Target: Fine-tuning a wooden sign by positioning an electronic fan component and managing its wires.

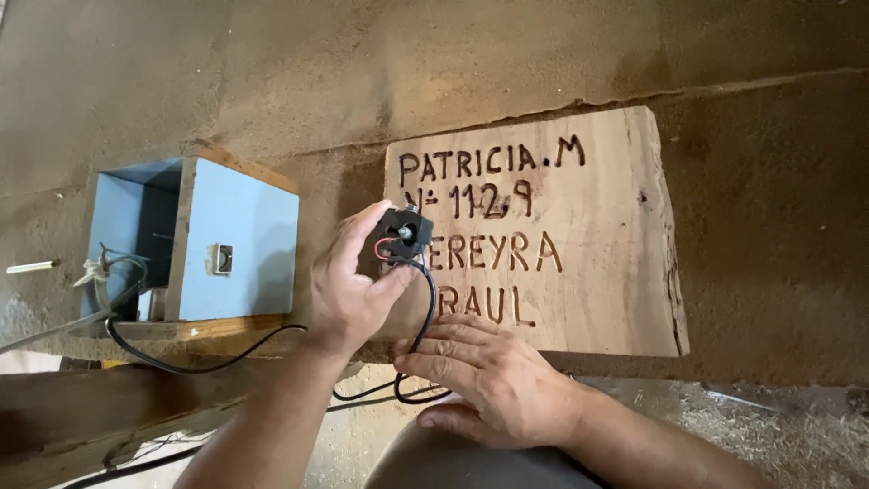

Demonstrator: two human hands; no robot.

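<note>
Left hand (348,290) up over the middle of the bench, fingers and thumb wrapped around a small black tool head (402,234) with a metal tip and a bit of red wire showing. Held just in front of the left edge of the wooden plank (579,272), close to or touching the burned lettering there, hard to tell which. Black cable (424,326) looping down from the tool head, passing by the right hand and running off left toward the blue box (237,243).

Right hand (498,385) flat and relaxed, fingers spread open, resting at the near edge of the plank next to the cable loop, not gripping anything. Looks like steadying the board, maybe.

Blue box sitting left of the plank, open side facing left with loose wires (109,272) poking out, a small switch (222,259) on the front face.

As for progress: four lines of dark lettering already burned into the plank and looking finished, no pencil outlines visible for more. The lower right part of the plank bare. Probably near the end, or a touch-up on the second or third line, judging by where the tip sits. Sawdust (760,426) lying on the near right.
</note>
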